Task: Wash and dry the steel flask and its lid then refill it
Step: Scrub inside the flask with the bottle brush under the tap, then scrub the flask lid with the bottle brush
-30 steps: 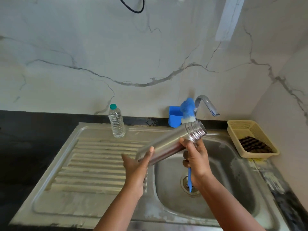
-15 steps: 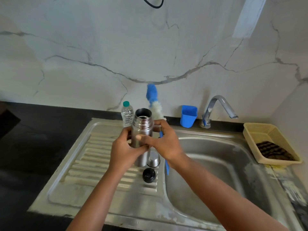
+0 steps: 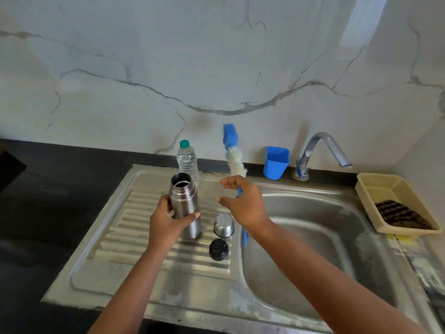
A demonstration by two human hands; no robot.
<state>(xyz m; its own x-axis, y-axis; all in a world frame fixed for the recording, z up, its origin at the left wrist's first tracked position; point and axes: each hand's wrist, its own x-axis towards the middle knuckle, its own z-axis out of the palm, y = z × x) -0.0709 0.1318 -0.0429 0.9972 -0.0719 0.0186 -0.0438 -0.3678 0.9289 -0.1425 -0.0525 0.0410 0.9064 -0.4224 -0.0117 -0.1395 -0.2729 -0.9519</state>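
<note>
The open steel flask (image 3: pixel 184 201) stands upright on the ribbed drainboard (image 3: pixel 125 237), and my left hand (image 3: pixel 166 221) is wrapped around its body. My right hand (image 3: pixel 243 203) is just right of the flask, off it, with thumb and forefinger apart while the other fingers hold the blue bottle brush (image 3: pixel 232 153) upright, bristles up. The steel cup lid (image 3: pixel 224 225) sits upside down on the drainboard beside the flask. The black stopper (image 3: pixel 218 249) lies in front of it.
A plastic water bottle (image 3: pixel 187 160) stands behind the flask. A blue cup (image 3: pixel 276 162) and the tap (image 3: pixel 322 150) are at the back. The sink basin (image 3: pixel 313 261) is to the right. A beige basket (image 3: pixel 375 189) with a dark cloth sits far right.
The flask went from tilted over the basin to upright on the drainboard. My right hand has let go of the flask and moved right, still carrying the brush.
</note>
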